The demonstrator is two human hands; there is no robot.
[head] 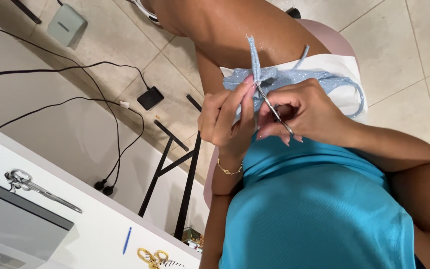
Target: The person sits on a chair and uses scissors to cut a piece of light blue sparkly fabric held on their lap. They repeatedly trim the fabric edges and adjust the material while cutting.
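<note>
A glittery light-blue fabric piece (pixel 294 77) with thin straps lies on white cloth over my lap. My left hand (pixel 225 119) pinches the fabric near a strap that sticks upward (pixel 253 55). My right hand (pixel 304 110) is shut on small silver scissors (pixel 272 108), whose blades point up into the fabric right beside my left fingertips. A gold bracelet (pixel 229 171) sits on my left wrist.
A white table (pixel 100 219) at lower left carries large silver scissors (pixel 36 187), gold-handled scissors (pixel 153 257), a blue pen (pixel 127 240) and a grey machine (pixel 16 224). Black cables (pixel 100 104) and a foot pedal (pixel 150 97) lie on the tiled floor.
</note>
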